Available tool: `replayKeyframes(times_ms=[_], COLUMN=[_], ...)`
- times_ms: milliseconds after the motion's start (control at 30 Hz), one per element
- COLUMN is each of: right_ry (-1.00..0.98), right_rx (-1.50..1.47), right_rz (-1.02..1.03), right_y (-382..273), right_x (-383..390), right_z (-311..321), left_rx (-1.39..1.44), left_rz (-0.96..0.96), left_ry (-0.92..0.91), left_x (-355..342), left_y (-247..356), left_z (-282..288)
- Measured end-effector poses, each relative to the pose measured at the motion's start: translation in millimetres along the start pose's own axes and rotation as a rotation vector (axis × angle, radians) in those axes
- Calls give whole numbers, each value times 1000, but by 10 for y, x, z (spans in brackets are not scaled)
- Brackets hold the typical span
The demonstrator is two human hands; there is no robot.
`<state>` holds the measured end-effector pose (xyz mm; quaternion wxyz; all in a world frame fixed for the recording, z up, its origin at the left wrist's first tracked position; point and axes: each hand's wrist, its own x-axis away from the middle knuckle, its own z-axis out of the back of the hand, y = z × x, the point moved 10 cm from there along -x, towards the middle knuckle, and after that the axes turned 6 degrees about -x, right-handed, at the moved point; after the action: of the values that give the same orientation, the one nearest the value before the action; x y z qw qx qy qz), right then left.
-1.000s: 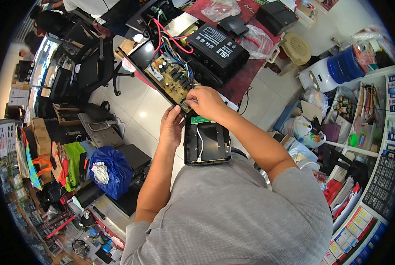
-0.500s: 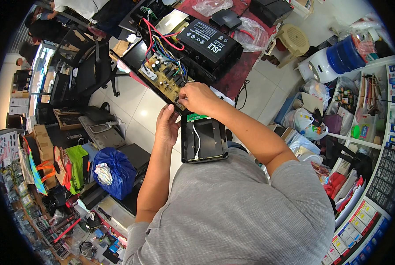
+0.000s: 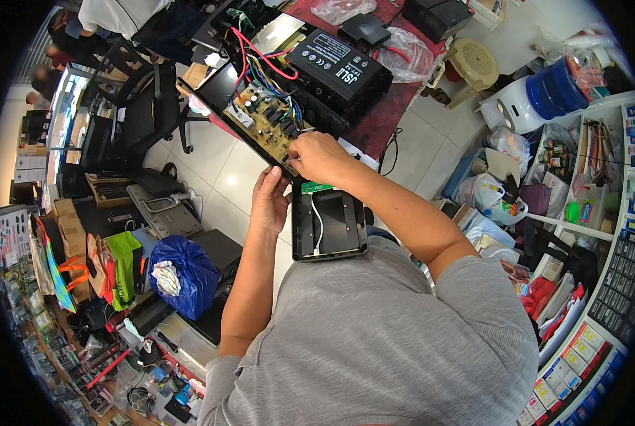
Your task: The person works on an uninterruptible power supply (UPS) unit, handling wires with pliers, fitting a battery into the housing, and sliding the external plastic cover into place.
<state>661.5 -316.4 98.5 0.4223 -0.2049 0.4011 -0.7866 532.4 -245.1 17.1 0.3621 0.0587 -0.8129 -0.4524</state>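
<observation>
A tan circuit board [image 3: 266,121] with several coloured wires lies in a long black casing panel [image 3: 221,84], which slants up to the left. My left hand [image 3: 268,202] grips the panel's near corner, thumb on top and fingers curled beneath. Over the board's near end, my right hand [image 3: 321,157] is closed in a pinch; what its fingertips hold is hidden. Just below, against my shirt, rests a black casing part [image 3: 330,224] with a green circuit board [image 3: 316,187] and a white cable [image 3: 320,221]. Beyond my right hand lies a black battery [image 3: 339,65] in a black housing.
A red-covered table [image 3: 374,135] carries the housing, a clear plastic bag [image 3: 406,57] and a black box [image 3: 435,18]. On the left are an office chair [image 3: 150,106] and a blue bag [image 3: 182,277]. Crowded shelves [image 3: 594,234] line the right, near a beige stool [image 3: 471,64].
Both hands keep nearly the same place and grip at the board's near end. At the far left back, people have shifted slightly.
</observation>
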Motion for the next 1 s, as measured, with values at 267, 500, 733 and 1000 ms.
replayKeyframes(times_ms=[267, 500, 733, 1000], right_ry=[-12, -14, -39, -87], right_rx=[23, 61, 79, 138], right_rz=[-25, -43, -41, -100], right_y=[-2, -4, 15, 15], right_x=[1, -19, -56, -71], right_z=[-18, -55, -39, -37], left_rx=[2, -31, -50, -45], left_rz=[10, 1, -12, 4], left_ry=[-14, -20, -33, -41], left_x=[21, -30, -29, -9], left_y=[21, -46, -35, 9], left_z=[-35, 48, 20, -21])
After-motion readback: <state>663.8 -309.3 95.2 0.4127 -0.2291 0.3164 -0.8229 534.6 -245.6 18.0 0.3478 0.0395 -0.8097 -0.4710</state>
